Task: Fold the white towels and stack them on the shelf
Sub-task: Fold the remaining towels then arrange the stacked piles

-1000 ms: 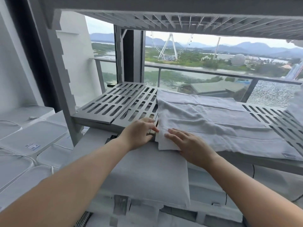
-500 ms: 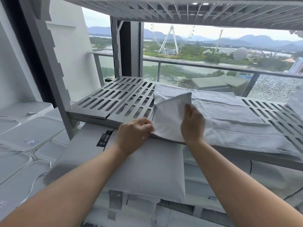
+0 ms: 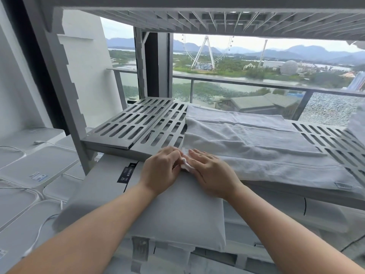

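A white towel (image 3: 256, 143) lies spread and partly folded across the grey slotted shelf (image 3: 138, 123), reaching from the shelf's middle to the right. Its near left corner hangs just over the shelf's front edge. My left hand (image 3: 160, 171) and my right hand (image 3: 211, 173) meet at that corner, both pinching the small bunched bit of cloth between them. Another white towel (image 3: 357, 127) shows only as a sliver at the right edge.
A grey fabric cushion (image 3: 173, 210) with a black label sits on a stack right under my hands. White lidded boxes (image 3: 35, 171) with cords fill the lower left. A second slotted shelf (image 3: 217, 18) runs overhead. A glass balcony railing (image 3: 237, 84) stands behind.
Half a second ago my right hand held the towel's corner lifted and folded back. Now the corner is back down at the front edge, and both hands pinch it there.
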`<action>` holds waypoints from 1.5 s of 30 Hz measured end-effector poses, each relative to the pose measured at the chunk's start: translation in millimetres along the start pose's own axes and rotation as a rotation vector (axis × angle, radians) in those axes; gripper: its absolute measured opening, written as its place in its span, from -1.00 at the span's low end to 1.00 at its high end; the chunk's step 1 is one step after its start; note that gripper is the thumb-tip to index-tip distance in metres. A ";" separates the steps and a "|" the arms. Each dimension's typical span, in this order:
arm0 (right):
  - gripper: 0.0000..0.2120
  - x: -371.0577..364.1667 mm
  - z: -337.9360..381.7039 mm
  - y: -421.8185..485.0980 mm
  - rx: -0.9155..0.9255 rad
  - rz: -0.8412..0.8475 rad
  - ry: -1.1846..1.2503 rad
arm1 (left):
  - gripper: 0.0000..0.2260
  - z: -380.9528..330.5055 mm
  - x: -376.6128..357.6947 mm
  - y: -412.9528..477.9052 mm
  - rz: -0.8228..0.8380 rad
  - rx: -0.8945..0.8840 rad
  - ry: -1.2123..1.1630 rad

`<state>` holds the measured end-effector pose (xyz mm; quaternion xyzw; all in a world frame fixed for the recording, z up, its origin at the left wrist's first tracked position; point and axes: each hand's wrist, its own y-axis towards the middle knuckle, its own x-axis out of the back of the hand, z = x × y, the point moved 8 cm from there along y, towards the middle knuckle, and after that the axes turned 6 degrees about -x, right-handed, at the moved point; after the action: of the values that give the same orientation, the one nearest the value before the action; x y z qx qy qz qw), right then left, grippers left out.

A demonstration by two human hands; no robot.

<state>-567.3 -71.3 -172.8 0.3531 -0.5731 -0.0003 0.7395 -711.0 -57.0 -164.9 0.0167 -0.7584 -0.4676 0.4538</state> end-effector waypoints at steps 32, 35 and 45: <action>-0.83 126.7 -176.4 -122.5 -0.634 -0.127 -0.421 | -0.77 27.7 -61.3 115.5 0.369 0.003 0.567; -0.88 144.8 -210.9 -143.9 -0.750 -0.132 -0.413 | -0.78 32.8 -64.2 121.8 0.375 0.078 0.618; -0.68 183.3 -270.2 -139.8 -0.745 -0.288 -0.279 | -0.74 32.0 -58.7 125.9 0.339 0.391 0.710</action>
<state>-218.8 -109.5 -115.9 0.1347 -0.5733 -0.3584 0.7244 -648.8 62.4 -118.1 0.1373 -0.6219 -0.1995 0.7447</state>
